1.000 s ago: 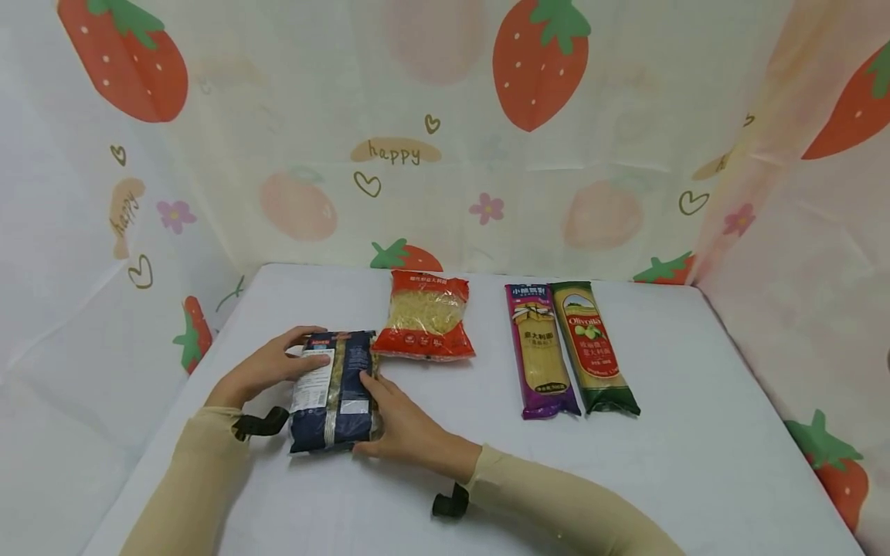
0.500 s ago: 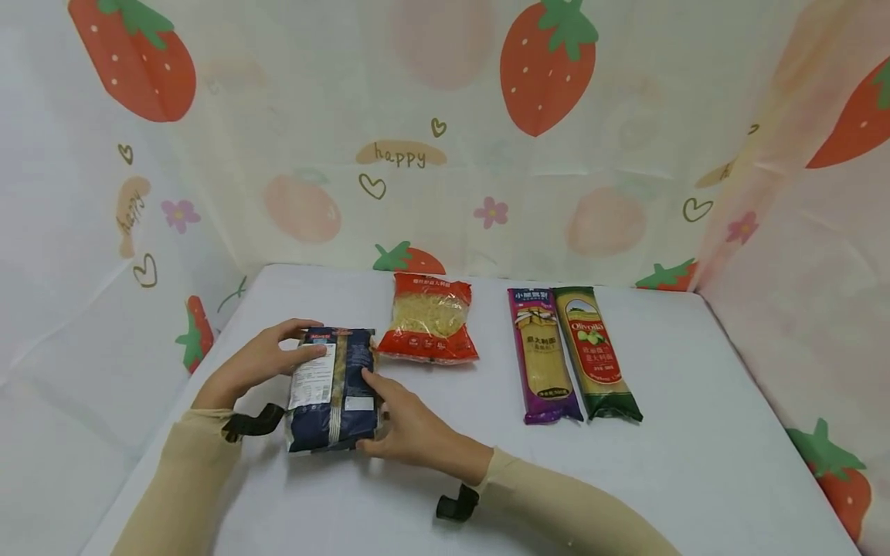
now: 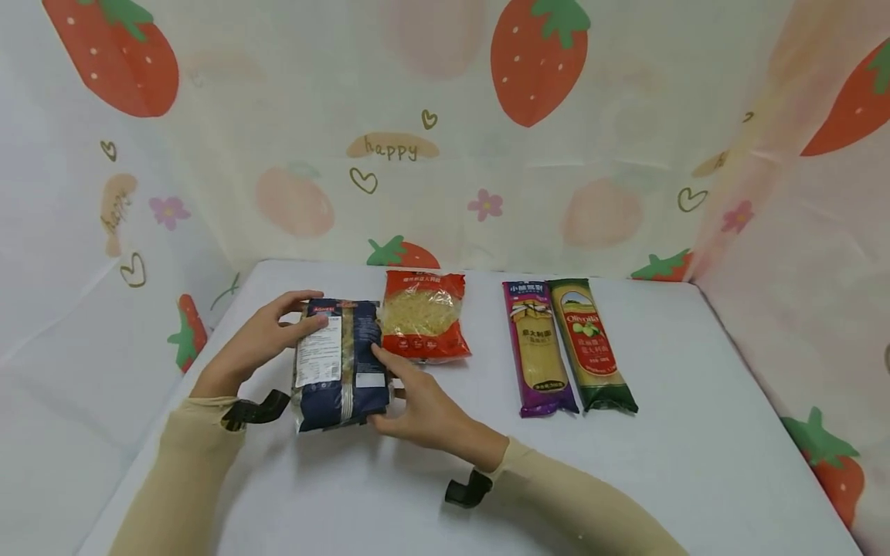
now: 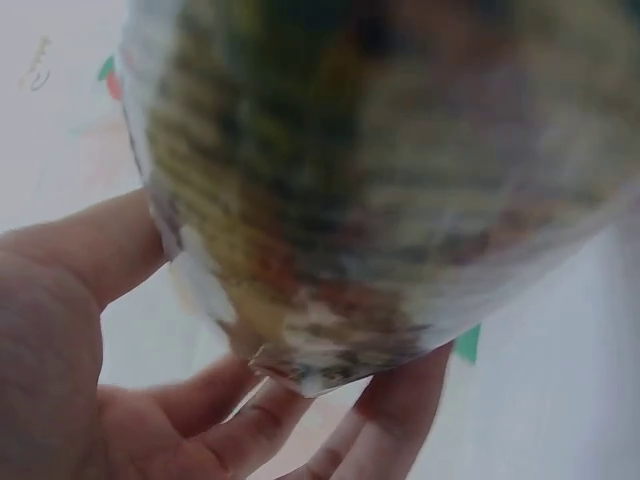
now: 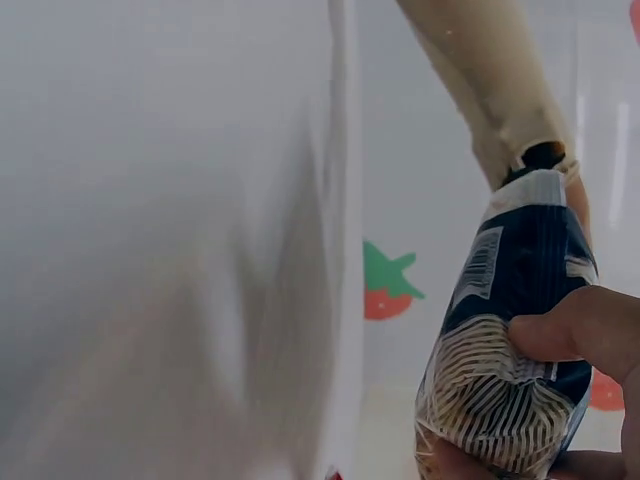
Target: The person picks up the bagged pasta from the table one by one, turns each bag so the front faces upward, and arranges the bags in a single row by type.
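Observation:
A dark blue pasta bag (image 3: 358, 351) with a white label is held between both hands at the left of the table, raised above the cloth with a shadow under it. My left hand (image 3: 253, 344) grips its upper left side, thumb on the front. The right hand (image 3: 434, 409) grips its right edge, low down. Seen from the left wrist, pasta shows through the clear side of the bag (image 4: 300, 200), and several fingers curl beneath its end. The right wrist view has the thumb pressing the striped side of the bag (image 5: 490, 390).
Just behind the blue bag lies a red pasta bag (image 3: 424, 309). Farther right, a purple spaghetti pack (image 3: 538, 347) and a green and red spaghetti pack (image 3: 593, 344) lie side by side. Strawberry-print curtains (image 3: 417, 93) wall the back and sides of the white table (image 3: 660, 479).
Both hands have raised the blue bag from the table and moved it slightly away from the person and to the right. The other packs lie as before.

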### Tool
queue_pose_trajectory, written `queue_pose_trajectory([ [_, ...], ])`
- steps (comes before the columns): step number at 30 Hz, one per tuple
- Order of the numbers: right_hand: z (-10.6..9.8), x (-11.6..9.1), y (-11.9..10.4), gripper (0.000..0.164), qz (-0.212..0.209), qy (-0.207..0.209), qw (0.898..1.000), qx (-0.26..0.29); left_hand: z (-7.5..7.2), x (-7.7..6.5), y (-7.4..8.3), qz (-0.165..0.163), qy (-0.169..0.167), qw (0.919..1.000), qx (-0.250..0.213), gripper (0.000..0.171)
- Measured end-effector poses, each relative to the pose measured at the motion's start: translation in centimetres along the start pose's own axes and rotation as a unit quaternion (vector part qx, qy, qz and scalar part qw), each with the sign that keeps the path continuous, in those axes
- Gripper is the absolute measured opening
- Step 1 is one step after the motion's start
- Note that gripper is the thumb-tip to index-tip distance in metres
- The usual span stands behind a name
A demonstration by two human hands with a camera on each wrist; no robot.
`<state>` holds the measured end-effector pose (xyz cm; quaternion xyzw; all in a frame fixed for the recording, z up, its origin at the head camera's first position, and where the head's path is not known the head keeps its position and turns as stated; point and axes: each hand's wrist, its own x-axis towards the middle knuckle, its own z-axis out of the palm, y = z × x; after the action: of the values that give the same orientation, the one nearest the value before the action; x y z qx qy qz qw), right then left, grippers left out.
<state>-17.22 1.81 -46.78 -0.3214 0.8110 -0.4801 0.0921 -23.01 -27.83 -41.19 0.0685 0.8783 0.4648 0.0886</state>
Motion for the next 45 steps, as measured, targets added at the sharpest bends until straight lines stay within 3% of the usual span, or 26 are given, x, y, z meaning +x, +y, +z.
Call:
queue_pose_trajectory([
  [6, -0.6, -0.3, 0.9, 0.1, 0.001, 0.021, 0.999, 0.025, 1.1, 1.0, -0.1, -0.009, 0.003, 0.9986, -0.052, 0.083],
  [13, -2.0, -0.6, 1.8, 0.097, 0.001, 0.04, 0.997, 0.065, 1.8, 2.3, -0.2, 0.015, -0.022, 0.9915, -0.128, 0.076],
  [19, -3.0, -0.7, 2.7, 0.094, -0.009, 0.046, 0.991, 0.122, 2.1, 3.0, -0.3, 0.041, -0.061, 0.9692, -0.235, 0.06],
  [23, -3.3, -1.0, 2.9, 0.093, -0.001, 0.046, 0.986, 0.162, 2.4, 3.3, -0.6, 0.063, -0.08, 0.9533, -0.284, 0.066],
  [25, -3.5, -1.1, 2.9, 0.092, -0.001, 0.044, 0.983, 0.181, 2.5, 3.4, -0.8, 0.074, -0.089, 0.9498, -0.291, 0.067],
  [31, -3.8, -1.3, 3.1, 0.09, -0.008, 0.04, 0.975, 0.22, 2.6, 4.0, -1.7, 0.125, -0.127, 0.9499, -0.257, 0.068],
  [36, -4.0, -1.4, 3.4, 0.09, -0.017, 0.035, 0.973, 0.225, 2.9, 4.6, -2.6, 0.152, -0.144, 0.9426, -0.261, 0.068],
  [40, -4.2, -1.6, 3.5, 0.088, -0.026, 0.023, 0.971, 0.236, 3.4, 4.8, -2.9, 0.148, -0.145, 0.9375, -0.279, 0.064],
  [45, -4.5, -1.7, 3.4, 0.085, -0.032, 0.007, 0.968, 0.248, 4.1, 5.1, -3.1, 0.118, -0.157, 0.9251, -0.325, 0.063],
])
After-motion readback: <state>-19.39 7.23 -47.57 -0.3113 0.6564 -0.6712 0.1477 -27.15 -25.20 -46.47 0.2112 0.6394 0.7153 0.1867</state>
